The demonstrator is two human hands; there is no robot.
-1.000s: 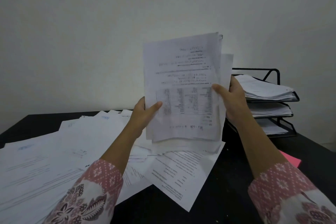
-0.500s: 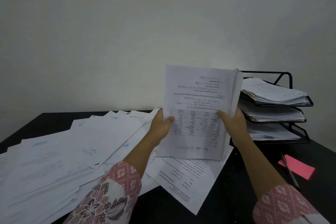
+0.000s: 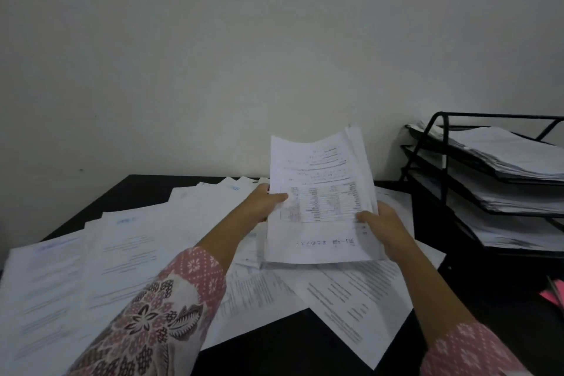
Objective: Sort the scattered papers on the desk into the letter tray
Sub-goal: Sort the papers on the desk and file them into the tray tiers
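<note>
White sheaf of papers (image 3: 320, 201) tilted above the black desk (image 3: 290, 342), left hand (image 3: 262, 206) and right hand (image 3: 383, 224) gripping its side edges, scattered papers (image 3: 91, 268) beneath, black letter tray (image 3: 442, 162) at right holding stacks.

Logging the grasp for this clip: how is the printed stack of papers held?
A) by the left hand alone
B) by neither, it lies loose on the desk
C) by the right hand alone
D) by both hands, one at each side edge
D: the left hand grips the left edge of the stack and the right hand grips its right edge, thumbs on the front sheet.
</note>
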